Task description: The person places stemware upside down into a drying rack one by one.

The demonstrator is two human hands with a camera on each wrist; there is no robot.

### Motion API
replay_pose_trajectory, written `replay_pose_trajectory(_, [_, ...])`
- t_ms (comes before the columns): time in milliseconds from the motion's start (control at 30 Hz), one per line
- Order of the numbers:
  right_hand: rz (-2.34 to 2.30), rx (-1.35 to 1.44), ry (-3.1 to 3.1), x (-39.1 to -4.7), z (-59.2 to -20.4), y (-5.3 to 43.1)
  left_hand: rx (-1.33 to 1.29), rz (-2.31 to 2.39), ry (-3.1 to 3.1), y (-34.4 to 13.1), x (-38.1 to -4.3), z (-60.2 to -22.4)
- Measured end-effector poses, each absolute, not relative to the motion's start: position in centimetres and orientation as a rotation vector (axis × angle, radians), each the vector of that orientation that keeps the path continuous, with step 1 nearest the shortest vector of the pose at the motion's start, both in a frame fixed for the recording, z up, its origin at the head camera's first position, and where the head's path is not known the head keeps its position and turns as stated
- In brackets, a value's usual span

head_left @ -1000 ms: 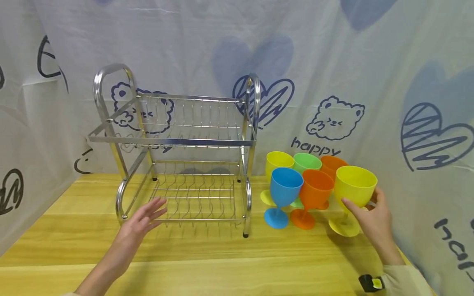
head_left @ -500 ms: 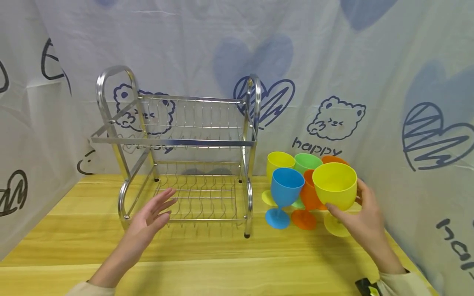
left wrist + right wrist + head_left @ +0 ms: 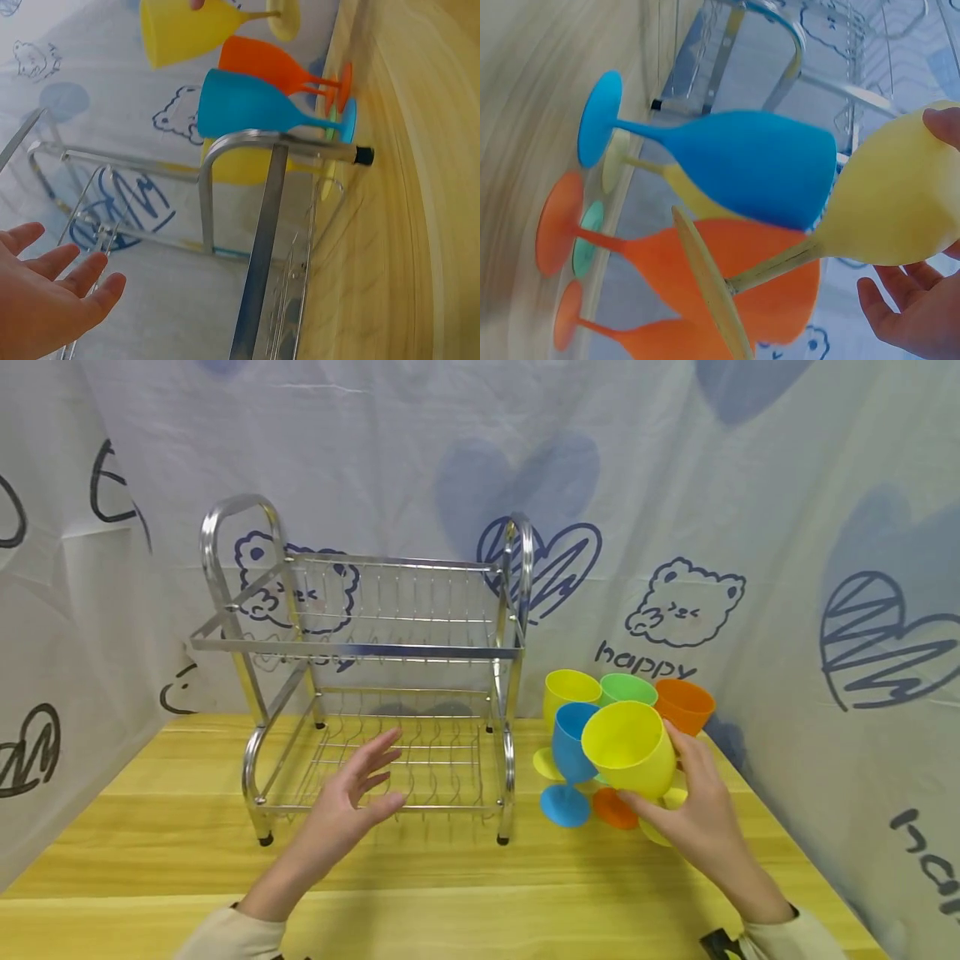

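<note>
My right hand [image 3: 697, 814] grips the bowl of a yellow plastic goblet [image 3: 630, 756], thumb on the near side. In the right wrist view, the base of this yellow goblet [image 3: 900, 195] is off the table and tilted. Behind it stand a blue goblet [image 3: 568, 756], a partly hidden orange goblet [image 3: 757, 262], another yellow goblet [image 3: 570, 689], a green goblet [image 3: 626, 687] and a second orange goblet [image 3: 684, 703]. My left hand [image 3: 341, 806] hovers before the metal rack [image 3: 420, 652], fingers spread and holding nothing.
The two-tier chrome rack stands left of the goblets, with wire shelves and slots. Its right front leg [image 3: 506, 810] is close to the blue goblet. A printed curtain [image 3: 405, 435] hangs behind and on both sides of the wooden table [image 3: 450, 910].
My right hand has lifted the yellow goblet and carried it left, across the front orange goblet. My left hand has moved right, along the rack's front.
</note>
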State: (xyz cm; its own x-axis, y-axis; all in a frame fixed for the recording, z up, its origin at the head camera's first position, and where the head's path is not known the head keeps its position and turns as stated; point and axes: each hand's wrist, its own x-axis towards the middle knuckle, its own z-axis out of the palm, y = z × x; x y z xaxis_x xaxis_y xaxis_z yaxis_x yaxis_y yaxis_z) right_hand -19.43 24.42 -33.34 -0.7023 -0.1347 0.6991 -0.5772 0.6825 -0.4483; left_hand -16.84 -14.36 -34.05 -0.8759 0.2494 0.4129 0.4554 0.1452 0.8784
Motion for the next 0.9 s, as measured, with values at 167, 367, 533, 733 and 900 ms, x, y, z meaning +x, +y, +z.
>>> replay_pose_trajectory(167, [0.871, 0.649, -2.231, -19.5, -33.6, 23.1, -0.685, -1.823, -2.281, -13.0, -16.9, -34.2])
replay_pose_trajectory(367, [0.824, 0.722, -2.245, -19.4, -33.4, 21.7, -0.651, -1.824, -2.335, -12.0, -16.9, -34.1])
replay_pose_trajectory(533, [0.749, 0.799, -2.285, -19.4, -33.5, 20.8, -0.635, -1.813, -2.361, -11.0, -17.3, -33.9])
replay_pose_trajectory(733, [0.727, 0.893, -2.286, -19.6, -33.7, 19.4, -0.72, -1.792, -2.34, -9.0, -17.9, -33.3])
replay_pose_trajectory(900, [0.677, 0.987, -2.293, -19.6, -33.7, 18.2, -0.785, -1.738, -2.312, -7.8, -18.1, -33.2])
